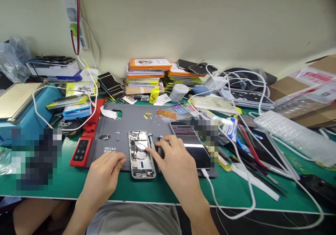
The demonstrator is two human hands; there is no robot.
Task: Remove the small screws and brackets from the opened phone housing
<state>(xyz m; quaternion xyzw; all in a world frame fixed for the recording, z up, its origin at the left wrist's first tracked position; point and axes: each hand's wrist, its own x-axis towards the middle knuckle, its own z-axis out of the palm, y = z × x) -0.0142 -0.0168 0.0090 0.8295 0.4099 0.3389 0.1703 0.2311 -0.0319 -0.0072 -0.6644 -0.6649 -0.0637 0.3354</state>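
Opened phone (142,154) lies flat on the mat (131,116), guts up, probably for access. Your right hand (180,161) has thumb over its right edge, index parted; your left hand (105,170) is curled closed beside it, nothing visible inside. Second phone (196,153) and white cable (205,173) crowd your right; loose parts (104,137) sit left.

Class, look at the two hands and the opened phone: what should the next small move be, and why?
Probably bring the left hand in to steady the phone's left edge: the right hand reaches over the right edge of the open phone, while the left appears just off it, beside it.
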